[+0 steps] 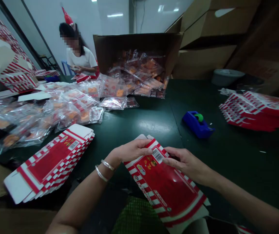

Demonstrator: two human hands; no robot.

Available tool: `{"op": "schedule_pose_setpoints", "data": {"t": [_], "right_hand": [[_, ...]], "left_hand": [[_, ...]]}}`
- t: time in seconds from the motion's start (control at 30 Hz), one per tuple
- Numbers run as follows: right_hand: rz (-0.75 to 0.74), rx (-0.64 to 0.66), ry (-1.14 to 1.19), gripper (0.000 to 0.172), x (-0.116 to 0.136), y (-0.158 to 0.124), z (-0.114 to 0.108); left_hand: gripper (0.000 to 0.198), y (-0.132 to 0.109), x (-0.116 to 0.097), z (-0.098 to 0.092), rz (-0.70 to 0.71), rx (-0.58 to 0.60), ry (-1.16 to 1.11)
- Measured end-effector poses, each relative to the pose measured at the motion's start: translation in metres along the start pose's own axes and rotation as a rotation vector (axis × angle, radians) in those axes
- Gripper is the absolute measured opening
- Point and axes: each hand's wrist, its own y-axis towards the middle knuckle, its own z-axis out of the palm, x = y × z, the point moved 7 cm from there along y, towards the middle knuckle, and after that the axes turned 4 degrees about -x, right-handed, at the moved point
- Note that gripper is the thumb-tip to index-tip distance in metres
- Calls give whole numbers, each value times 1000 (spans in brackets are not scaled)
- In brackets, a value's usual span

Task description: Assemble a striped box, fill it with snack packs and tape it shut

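A red and white striped cardboard box (170, 191) is in front of me, its barcode end pointing away and its open flaps towards me. My left hand (135, 149) grips its far left edge, thumb lying on the printed face near the barcode. On the far right edge, my right hand (184, 162) holds the same box, thumb on top and fingers around the side. Two silver bangles (104, 170) circle my left wrist. To the left lies a fanned stack of flattened striped boxes (49, 162).
A blue tape dispenser (197, 125) stands right of centre on the dark green table (151, 122). Plastic-wrapped packets (73, 104) cover the left, and more fill a carton (102, 48) behind. Folded striped boxes (256, 110) lie at right. A person (81, 60) sits across the table.
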Motion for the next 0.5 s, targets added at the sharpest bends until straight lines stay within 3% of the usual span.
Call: {"op": "schedule_pose_setpoints", "data": {"t": [0.1,0.2,0.3,0.43,0.5], "right_hand": [[46,-95,90,38,-12,-4,-5],[142,4,283,40,-23,-10,-1],[185,36,372,50,-23,-11,-2],[340,30,499,69,-35,-4,2],[442,14,590,76,-48,-1,2]], "left_hand": [[25,2,3,-1,-41,-90,34],[17,7,6,2,-67,-58,-86],[8,18,1,-2,6,-37,-125],[6,37,9,-12,-6,-25,-18],[8,39,7,-23,64,-106,88]]}}
